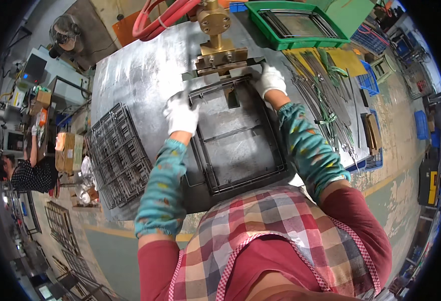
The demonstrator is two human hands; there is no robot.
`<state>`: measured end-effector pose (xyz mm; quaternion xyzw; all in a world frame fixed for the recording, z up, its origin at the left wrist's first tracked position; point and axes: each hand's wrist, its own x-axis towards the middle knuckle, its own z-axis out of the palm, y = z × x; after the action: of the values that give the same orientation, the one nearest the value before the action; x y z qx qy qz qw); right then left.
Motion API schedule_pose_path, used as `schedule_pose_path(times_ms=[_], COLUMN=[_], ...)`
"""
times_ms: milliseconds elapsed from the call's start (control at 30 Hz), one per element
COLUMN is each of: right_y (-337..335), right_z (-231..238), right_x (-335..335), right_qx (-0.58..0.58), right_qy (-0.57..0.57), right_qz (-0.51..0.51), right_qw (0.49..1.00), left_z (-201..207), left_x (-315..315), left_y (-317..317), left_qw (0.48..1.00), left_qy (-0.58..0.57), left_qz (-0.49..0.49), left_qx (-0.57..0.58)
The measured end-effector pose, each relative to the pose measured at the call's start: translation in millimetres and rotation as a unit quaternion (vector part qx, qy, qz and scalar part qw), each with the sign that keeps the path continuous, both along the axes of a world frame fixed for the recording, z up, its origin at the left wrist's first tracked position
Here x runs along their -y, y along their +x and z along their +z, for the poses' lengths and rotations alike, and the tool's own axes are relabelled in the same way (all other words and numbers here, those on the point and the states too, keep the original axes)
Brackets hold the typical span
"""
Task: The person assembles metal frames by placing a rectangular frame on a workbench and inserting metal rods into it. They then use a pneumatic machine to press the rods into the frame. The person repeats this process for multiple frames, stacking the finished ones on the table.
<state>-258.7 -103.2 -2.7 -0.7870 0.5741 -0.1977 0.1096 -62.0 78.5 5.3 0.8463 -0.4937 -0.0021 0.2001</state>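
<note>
A black rectangular metal frame (211, 175) with a thin crossbar lies on the metal worktable, its near edge close to my apron. My left hand (182, 114), in a white glove, is closed at the frame's far left corner. At the far right corner my right hand (272, 81), also gloved, has its fingers bent around the edge; its fingertips are partly hidden. Just beyond the frame's far bar stands a brass-coloured machine head (214, 25) with a bolted clamp block (221, 58). A small dark plate (232, 98) sits inside the frame near that bar.
Stacked wire grids (117, 155) lie at the table's left. Thin metal rods (325, 95) are spread on the right, below a green tray (300, 25) of dark frames. Red hoses (160, 22) hang at the far side. A co-worker (32, 175) is at the left.
</note>
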Motion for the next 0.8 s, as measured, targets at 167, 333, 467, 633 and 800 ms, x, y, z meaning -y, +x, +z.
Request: schedule_pose_path(times_ms=[167,333,467,633,800], right_y=[-15,-10,-13,-11,-19], right_z=[-11,-22,-28,-33,9], right_x=[10,24,23,23,-2], right_qx=[-0.004,-0.077,-0.092,-0.082,0.002], right_qy=[0.215,0.246,0.259,0.255,0.261], right_qz=[0.047,0.103,0.109,0.075,0.033], right_qw=[0.975,0.961,0.955,0.960,0.965], left_z=[-12,-7,-16,-28,-38], left_x=[95,140,141,148,137], left_y=[-27,-22,-17,-14,-19], left_qw=[0.995,0.960,0.955,0.955,0.987], left_qy=[0.067,0.264,0.273,0.280,0.143], left_qz=[-0.078,-0.073,-0.074,-0.059,-0.038], left_qx=[0.004,-0.063,-0.088,-0.075,-0.057])
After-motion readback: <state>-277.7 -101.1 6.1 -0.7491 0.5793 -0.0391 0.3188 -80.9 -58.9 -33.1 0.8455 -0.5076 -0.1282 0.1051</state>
